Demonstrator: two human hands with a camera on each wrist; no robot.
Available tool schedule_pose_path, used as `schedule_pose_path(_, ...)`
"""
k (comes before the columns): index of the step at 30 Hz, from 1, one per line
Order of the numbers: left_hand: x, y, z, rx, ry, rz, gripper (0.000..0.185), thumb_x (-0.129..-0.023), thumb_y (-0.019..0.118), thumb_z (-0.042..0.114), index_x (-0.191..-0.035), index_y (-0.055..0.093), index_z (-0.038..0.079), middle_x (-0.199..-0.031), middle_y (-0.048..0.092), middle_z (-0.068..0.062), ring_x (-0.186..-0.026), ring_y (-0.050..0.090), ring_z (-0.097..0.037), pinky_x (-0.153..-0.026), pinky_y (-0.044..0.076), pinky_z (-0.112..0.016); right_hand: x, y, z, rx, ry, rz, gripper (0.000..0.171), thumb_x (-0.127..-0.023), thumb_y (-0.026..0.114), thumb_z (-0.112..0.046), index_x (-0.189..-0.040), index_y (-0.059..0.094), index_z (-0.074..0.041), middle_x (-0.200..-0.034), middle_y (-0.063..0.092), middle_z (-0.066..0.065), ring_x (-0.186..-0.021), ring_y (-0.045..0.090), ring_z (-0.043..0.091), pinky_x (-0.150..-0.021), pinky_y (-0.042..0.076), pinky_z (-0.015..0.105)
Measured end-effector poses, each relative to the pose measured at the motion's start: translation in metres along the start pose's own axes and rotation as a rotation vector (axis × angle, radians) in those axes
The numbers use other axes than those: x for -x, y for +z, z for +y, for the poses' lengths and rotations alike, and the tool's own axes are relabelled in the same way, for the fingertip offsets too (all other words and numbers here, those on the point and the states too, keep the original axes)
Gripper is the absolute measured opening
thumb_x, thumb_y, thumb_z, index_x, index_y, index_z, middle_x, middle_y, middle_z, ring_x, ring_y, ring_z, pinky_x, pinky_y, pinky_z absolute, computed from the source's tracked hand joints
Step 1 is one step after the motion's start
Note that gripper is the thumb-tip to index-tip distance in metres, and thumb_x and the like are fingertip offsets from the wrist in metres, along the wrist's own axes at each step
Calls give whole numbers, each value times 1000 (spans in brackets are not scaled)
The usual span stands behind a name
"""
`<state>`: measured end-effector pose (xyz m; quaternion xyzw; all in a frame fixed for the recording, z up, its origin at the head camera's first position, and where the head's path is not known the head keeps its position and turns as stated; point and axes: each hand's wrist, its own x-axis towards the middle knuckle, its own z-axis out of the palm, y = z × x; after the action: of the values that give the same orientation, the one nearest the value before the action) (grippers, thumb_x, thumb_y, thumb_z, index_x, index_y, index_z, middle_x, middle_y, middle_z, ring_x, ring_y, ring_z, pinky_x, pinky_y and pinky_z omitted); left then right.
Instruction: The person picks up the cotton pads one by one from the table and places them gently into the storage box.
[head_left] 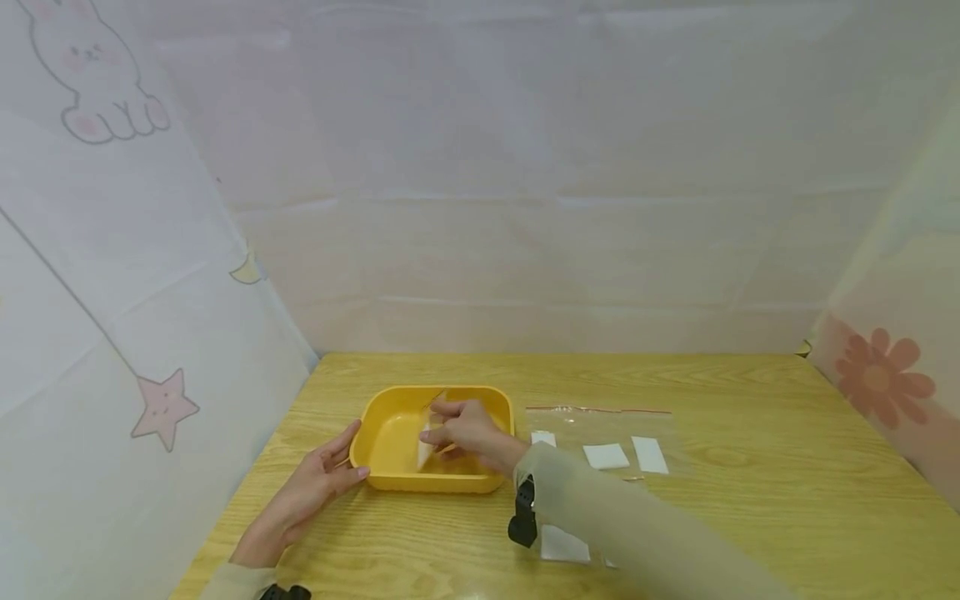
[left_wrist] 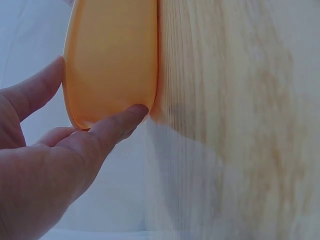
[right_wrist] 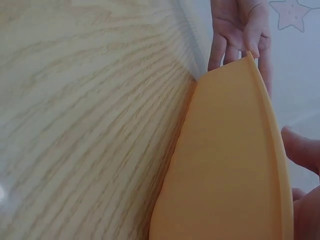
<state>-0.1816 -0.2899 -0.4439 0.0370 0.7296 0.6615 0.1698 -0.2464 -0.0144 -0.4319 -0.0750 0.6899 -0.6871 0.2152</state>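
A yellow plastic basin [head_left: 431, 483] stands on the wooden table. My left hand [head_left: 315, 483] touches its left end with fairly straight fingers, the thumb at the front corner. In the left wrist view, fingertips [left_wrist: 139, 111] lie against the basin's outer wall. My right hand [head_left: 468, 429] reaches inside the basin and pinches a thin, see-through bag [head_left: 426, 442] with something whitish in it, standing upright. In the right wrist view, the basin wall [right_wrist: 225, 160] hides most of the right hand and the whole bag.
Right of the basin lies a clear zip bag [head_left: 600, 423] with a red strip, overlapping several white pieces [head_left: 606, 456]. Nearer the front, another white piece [head_left: 564, 545] is partly covered by the right sleeve [head_left: 622, 517]. Printed cloth walls [head_left: 525, 250] enclose the table.
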Motion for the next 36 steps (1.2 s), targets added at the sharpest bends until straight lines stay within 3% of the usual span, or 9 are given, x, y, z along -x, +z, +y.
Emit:
schedule_pose_path(4,0,0,1,8,10,-8,84,-107,62,6,-171,8,12,-174,3,-19,-157,15,-38,-110,46,-30,4,-2,-3,126,15,-1,69,-89,85,-6,-151,55,3,-110,70,25,-64,63,20,-64,64,39)
schedule_pose_path(7,1,0,1,9,13,-13,83,-107,61,5,-171,8,12,-174,2,-20,-157,14,-39,-111,46,-31,7,-5,-6,257,9,2,70,-88,87,-8,-150,56,2,-104,70,29,-59,59,20,-57,61,36)
schedule_pose_path(9,2,0,2,8,11,-13,83,-107,61,5,-171,8,13,-174,2,-19,-157,14,-39,-111,46,-31,8,-6,-9,381,0,4,71,-87,88,-11,-150,57,1,-111,71,26,-58,57,21,-53,56,33)
schedule_pose_path(13,3,1,4,7,10,-9,85,-106,63,6,-171,9,13,-174,3,-19,-157,14,-39,-111,46,-32,12,-12,-19,723,-86,12,68,-86,90,-22,-144,63,2,-130,70,19,-84,67,23,-70,56,32)
schedule_pose_path(16,3,1,4,7,12,-13,85,-106,63,7,-171,8,12,-174,2,-19,-157,14,-39,-111,46,-33,19,-20,-30,870,-193,13,59,-88,89,-26,-135,69,4,-134,70,17,-112,68,29,-90,57,38)
schedule_pose_path(20,3,1,4,8,11,-20,84,-107,61,6,-171,7,11,-174,2,-19,-157,13,-39,-112,45,-33,38,-34,-45,858,-260,2,46,-91,86,-22,-129,74,1,-121,74,19,-113,69,36,-89,60,46)
schedule_pose_path(26,1,3,4,6,12,-26,84,-107,61,6,-170,6,10,-174,0,-20,-157,13,-39,-112,45,-32,76,-73,-54,855,-332,41,36,-92,85,-20,-124,78,-4,-110,76,6,-92,67,21,-72,56,33)
schedule_pose_path(30,0,3,3,9,0,-12,85,-106,62,5,-171,8,11,-174,2,-18,-157,14,-37,-111,45,-29,107,-107,-47,845,-371,70,36,-90,86,-18,-122,79,-4,-105,76,3,-68,55,13,-57,47,28)
schedule_pose_path(36,0,2,3,2,-15,10,85,-105,63,5,-171,9,11,-174,3,-18,-157,15,-36,-110,45,-29,149,-151,-15,866,-357,87,39,-87,89,-24,-120,80,-5,-94,75,-5,-54,39,5,-48,37,23)
